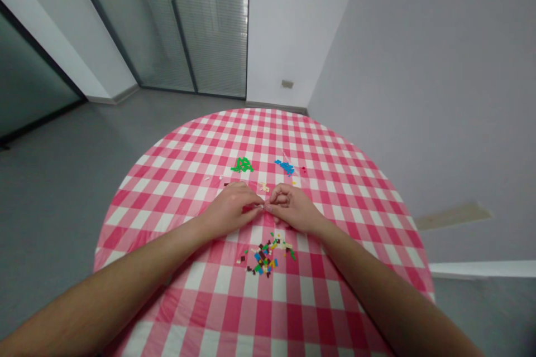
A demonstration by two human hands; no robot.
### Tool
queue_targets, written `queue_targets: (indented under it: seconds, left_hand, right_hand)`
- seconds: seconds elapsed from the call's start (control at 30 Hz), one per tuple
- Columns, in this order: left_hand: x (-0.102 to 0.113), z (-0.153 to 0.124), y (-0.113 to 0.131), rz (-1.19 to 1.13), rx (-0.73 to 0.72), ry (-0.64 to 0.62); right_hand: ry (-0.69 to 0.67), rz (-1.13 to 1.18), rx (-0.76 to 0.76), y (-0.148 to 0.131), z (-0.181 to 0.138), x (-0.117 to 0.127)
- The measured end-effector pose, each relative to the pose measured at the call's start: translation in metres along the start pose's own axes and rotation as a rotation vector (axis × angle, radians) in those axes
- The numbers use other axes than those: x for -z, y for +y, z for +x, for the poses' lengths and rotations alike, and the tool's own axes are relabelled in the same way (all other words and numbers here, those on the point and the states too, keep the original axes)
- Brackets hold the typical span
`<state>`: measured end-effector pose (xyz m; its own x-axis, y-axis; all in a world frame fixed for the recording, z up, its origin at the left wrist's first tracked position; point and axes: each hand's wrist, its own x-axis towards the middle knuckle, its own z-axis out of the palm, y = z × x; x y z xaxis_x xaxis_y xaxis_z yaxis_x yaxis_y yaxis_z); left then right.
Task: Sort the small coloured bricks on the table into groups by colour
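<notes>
My left hand [233, 207] and my right hand [291, 206] meet fingertip to fingertip above the middle of a round table with a pink and white checked cloth [196, 295]. Both are pinched shut on a tiny piece between them, too small to name. Just in front of my wrists lies a mixed pile of small coloured bricks [266, 256]. Beyond my hands sit a small heap of green bricks [242, 165] and a small heap of blue bricks [285, 167]. A few pale pieces [263, 186] lie right behind my fingertips.
Some stray tiny pieces [302, 169] lie near the blue heap. The table stands in a room corner, with a grey floor [62, 189] to the left, a white wall [439, 78] to the right and glass panels with blinds [201, 22] at the back.
</notes>
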<state>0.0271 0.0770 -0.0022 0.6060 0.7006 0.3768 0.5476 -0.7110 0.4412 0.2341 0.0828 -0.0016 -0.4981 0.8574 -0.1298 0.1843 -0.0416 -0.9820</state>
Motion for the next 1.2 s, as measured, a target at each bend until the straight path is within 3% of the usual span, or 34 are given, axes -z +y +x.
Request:
queue_targets:
  seconds: [0.13, 0.3, 0.53, 0.9, 1.2]
  left_hand:
    - [0.012, 0.001, -0.003, 0.037, 0.078, 0.052]
    - [0.039, -0.002, -0.037, 0.146, 0.323, 0.143]
    - [0.064, -0.008, -0.071, 0.296, 0.66, 0.036]
    - [0.064, -0.008, -0.069, 0.378, 0.686, -0.156]
    - [0.052, -0.01, -0.077, 0.267, 0.678, -0.175]
  right_hand:
    - [-0.03, -0.184, 0.073, -0.004, -0.002, 0.006]
    - [-0.304, -0.573, 0.133, -0.012, -0.008, 0.019]
    - [-0.346, -0.782, 0.18, -0.016, -0.011, 0.014]
    - [-0.312, -0.877, 0.301, -0.013, -0.011, 0.009]
    - [-0.283, -0.874, 0.334, -0.012, -0.011, 0.002]
